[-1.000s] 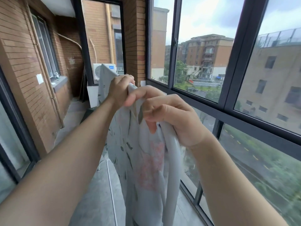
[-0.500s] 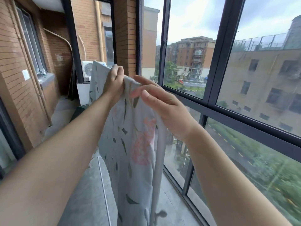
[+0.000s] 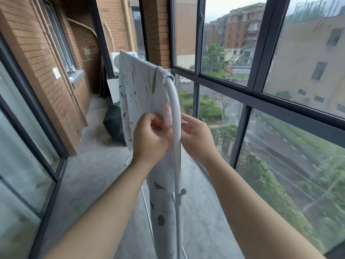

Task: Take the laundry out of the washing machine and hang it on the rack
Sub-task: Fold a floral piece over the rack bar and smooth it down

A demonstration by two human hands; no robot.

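A pale grey sheet (image 3: 139,90) printed with green leaves and pink blotches hangs over the top bar of a white drying rack (image 3: 174,109). The rack's curved end tube runs down in front of me. My left hand (image 3: 149,139) pinches the sheet's near edge just left of that tube, about halfway down the visible cloth. My right hand (image 3: 196,135) is on the other side of the tube with its fingers curled toward the same edge; whether it holds cloth is hidden by the tube. The washing machine is out of view.
I stand on a narrow glazed balcony with a grey tiled floor (image 3: 93,174). A brick wall (image 3: 37,43) runs along the left, tall dark-framed windows (image 3: 248,101) along the right. A dark green bag (image 3: 113,124) and an air-conditioner unit (image 3: 114,62) sit behind the rack.
Both hands have dropped from the top of the rack to the sheet's side edge. The sheet now lies spread over the top bar, and the view has pulled back.
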